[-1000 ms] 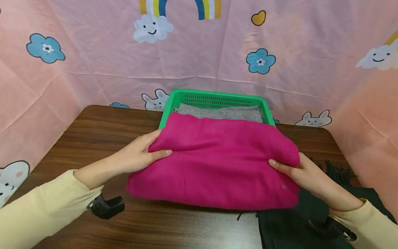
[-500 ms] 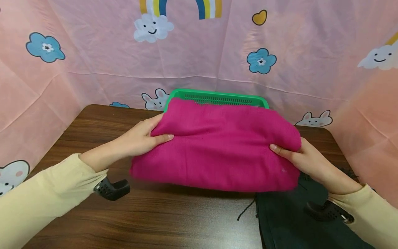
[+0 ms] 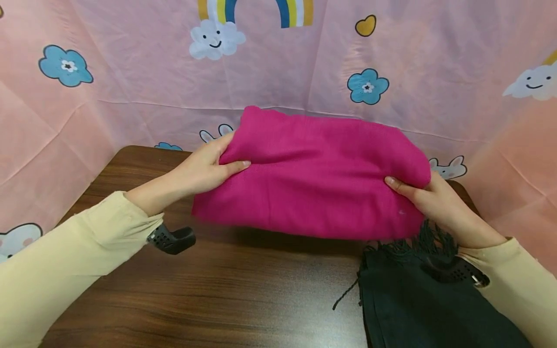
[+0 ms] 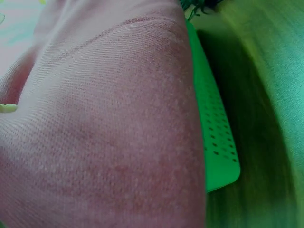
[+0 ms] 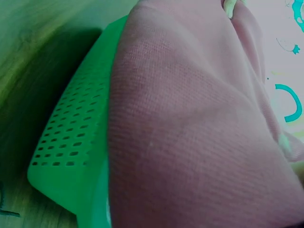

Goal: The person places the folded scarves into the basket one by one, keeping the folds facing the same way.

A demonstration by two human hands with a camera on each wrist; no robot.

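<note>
**Folded magenta cloth held over the desk by both hands**

From the head camera, the left hand (image 3: pixel 204 169) grips the 9 o'clock end of the folded magenta cloth (image 3: pixel 317 179), thumb on top and fingers curled under it. The right hand (image 3: pixel 428 203) grips the 3 o'clock end the same way. The cloth hangs above the far half of the desk (image 3: pixel 217 299), and hides whatever lies behind it.

The wrist cameras show what the head view does not: a green perforated basket (image 4: pixel 216 142) sits right under the cloth, its rim and slotted wall (image 5: pixel 66 142) poking out past the fabric's edge.

The desk's near half, toward 6 o'clock, is bare wood. At 4 o'clock a dark green fringed scarf (image 3: pixel 417 299) lies on the desk beneath the right wrist, its tassels just under the cloth's lower edge. A pink cartoon-print backdrop (image 3: pixel 130 72) closes in the 12, 9 and 3 o'clock sides.
</note>
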